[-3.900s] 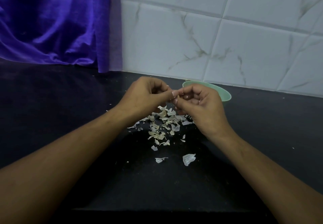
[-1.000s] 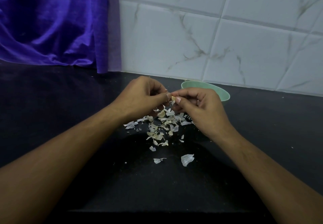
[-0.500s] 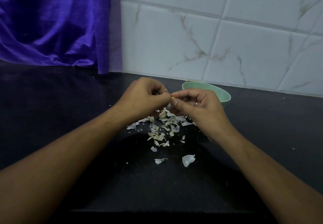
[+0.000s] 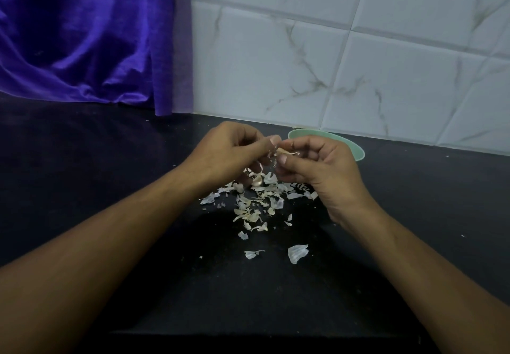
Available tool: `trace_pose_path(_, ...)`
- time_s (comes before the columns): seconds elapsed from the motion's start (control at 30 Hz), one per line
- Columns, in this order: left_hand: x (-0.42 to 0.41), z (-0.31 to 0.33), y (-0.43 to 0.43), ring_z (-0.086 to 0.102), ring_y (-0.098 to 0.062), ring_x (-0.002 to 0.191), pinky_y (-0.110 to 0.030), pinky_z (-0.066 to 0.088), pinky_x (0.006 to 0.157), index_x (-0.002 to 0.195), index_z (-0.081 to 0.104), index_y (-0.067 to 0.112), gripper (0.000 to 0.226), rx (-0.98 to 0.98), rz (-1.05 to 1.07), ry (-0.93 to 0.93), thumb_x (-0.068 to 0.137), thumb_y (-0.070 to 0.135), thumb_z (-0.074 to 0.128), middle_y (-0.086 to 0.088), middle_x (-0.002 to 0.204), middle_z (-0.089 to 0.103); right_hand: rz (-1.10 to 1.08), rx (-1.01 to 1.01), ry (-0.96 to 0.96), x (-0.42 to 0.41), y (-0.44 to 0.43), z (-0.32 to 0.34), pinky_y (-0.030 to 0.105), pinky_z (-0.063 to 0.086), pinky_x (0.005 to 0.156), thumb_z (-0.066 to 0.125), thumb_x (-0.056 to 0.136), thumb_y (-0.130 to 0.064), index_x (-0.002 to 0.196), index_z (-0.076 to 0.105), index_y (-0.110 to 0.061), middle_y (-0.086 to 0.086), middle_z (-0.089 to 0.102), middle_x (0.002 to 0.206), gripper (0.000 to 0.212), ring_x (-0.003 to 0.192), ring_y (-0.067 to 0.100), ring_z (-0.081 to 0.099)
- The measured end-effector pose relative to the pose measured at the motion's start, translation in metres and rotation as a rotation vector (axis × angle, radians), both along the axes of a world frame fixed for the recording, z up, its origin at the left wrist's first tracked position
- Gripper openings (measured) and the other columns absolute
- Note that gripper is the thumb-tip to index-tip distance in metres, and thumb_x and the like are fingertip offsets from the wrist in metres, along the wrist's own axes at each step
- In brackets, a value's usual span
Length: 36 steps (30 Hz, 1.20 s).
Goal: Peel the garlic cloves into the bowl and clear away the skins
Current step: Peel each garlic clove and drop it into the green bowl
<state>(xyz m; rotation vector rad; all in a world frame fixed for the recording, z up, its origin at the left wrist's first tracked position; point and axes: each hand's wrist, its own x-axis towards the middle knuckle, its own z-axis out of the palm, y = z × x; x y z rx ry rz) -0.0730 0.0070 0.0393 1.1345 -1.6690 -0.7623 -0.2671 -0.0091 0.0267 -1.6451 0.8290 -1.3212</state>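
We are pinching 1 garlic clove in our right hand above the skins, just before the bowl, while our left hand is nipping its peel, so a hard tug is risking flicking it onto the counter.

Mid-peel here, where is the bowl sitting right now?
In the head view the green bowl sits at the back of the dark counter, right of centre, near the foot of the tiled wall, partly hidden behind the right hand.
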Motion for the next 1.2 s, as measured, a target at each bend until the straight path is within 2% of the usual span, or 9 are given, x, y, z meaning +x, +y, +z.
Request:
trace_pose_path(0.13,0.001,0.001,-0.001,0.072,-0.012,0.071,-0.035,0.062,0.063,0.089,0.077,0.01,0.014,-0.014,0.025,-0.024,0.093,0.024,0.078,-0.004,0.081,0.078,-0.037,-0.05,0.036,0.001,0.0,-0.001,0.061,0.06,0.085,0.077,0.085,0.005,0.098,0.075,-0.001,0.023,0.077,0.087,0.015,0.081,0.036,0.076)
trace_pose_path(0.33,0.001,0.002,0.0,0.072,-0.013,0.069,-0.034,0.063,0.063,0.087,0.079,0.009,0.012,-0.019,0.022,-0.069,0.094,0.018,0.076,-0.004,0.078,0.078,-0.062,-0.103,0.078,0.0,-0.002,-0.003,0.062,0.061,0.083,0.08,0.086,0.0,0.099,0.078,-0.001,0.018,0.078,0.085,0.013,0.08,0.038,0.077)
trace_pose_path(0.5,0.0,0.0,0.001,0.075,-0.034,0.078,-0.039,0.064,0.065,0.084,0.079,0.011,0.014,-0.035,0.025,-0.071,0.094,0.019,0.075,-0.006,0.078,0.078,-0.069,-0.117,0.108,-0.001,-0.002,-0.004,0.062,0.061,0.083,0.08,0.087,-0.003,0.099,0.079,-0.003,0.015,0.079,0.085,0.013,0.081,0.037,0.077)
trace_pose_path(0.63,0.001,0.002,0.0,0.075,-0.024,0.074,-0.038,0.063,0.065,0.089,0.079,0.01,0.012,-0.016,0.009,-0.05,0.094,0.021,0.076,-0.008,0.081,0.079,-0.061,-0.129,0.106,-0.003,-0.002,-0.002,0.063,0.06,0.082,0.079,0.088,-0.002,0.1,0.079,-0.005,0.014,0.079,0.085,0.013,0.082,0.038,0.077)
trace_pose_path(0.7,0.001,0.002,0.0,0.075,-0.026,0.076,-0.035,0.063,0.064,0.09,0.078,0.011,0.011,-0.019,0.021,-0.056,0.094,0.021,0.077,-0.008,0.081,0.079,-0.056,-0.13,0.109,-0.003,-0.002,-0.002,0.063,0.06,0.082,0.079,0.088,-0.002,0.101,0.079,-0.005,0.014,0.079,0.085,0.013,0.082,0.037,0.077)
trace_pose_path(0.8,-0.001,0.002,0.001,0.076,-0.03,0.076,-0.036,0.062,0.065,0.086,0.079,0.012,0.011,-0.033,0.043,-0.07,0.094,0.02,0.076,-0.006,0.078,0.078,-0.05,-0.127,0.116,-0.002,-0.002,-0.003,0.061,0.061,0.084,0.078,0.088,-0.002,0.101,0.079,-0.004,0.014,0.079,0.085,0.013,0.082,0.035,0.077)
trace_pose_path(0.97,-0.009,0.0,0.005,0.073,-0.02,0.064,-0.03,0.057,0.06,0.077,0.078,0.014,0.011,-0.061,0.105,-0.041,0.088,0.015,0.076,-0.004,0.071,0.077,-0.048,-0.134,0.112,-0.001,-0.002,-0.004,0.06,0.061,0.082,0.079,0.088,-0.005,0.099,0.08,-0.006,0.014,0.079,0.084,0.012,0.081,0.037,0.077)
trace_pose_path(1.07,-0.012,-0.001,0.006,0.075,-0.025,0.065,-0.039,0.064,0.063,0.074,0.078,0.017,0.01,-0.097,0.149,-0.039,0.083,0.017,0.079,-0.001,0.066,0.075,-0.045,-0.142,0.112,-0.002,-0.002,-0.006,0.06,0.062,0.082,0.08,0.088,-0.008,0.1,0.08,-0.006,0.013,0.079,0.083,0.012,0.081,0.036,0.077)
trace_pose_path(1.2,-0.013,-0.002,0.007,0.074,-0.02,0.062,-0.047,0.064,0.066,0.074,0.077,0.019,0.008,-0.131,0.204,-0.092,0.081,0.02,0.079,0.001,0.063,0.074,-0.02,-0.12,0.09,0.0,-0.001,-0.007,0.055,0.063,0.084,0.081,0.087,-0.009,0.102,0.079,-0.004,0.015,0.079,0.085,0.015,0.081,0.033,0.078)
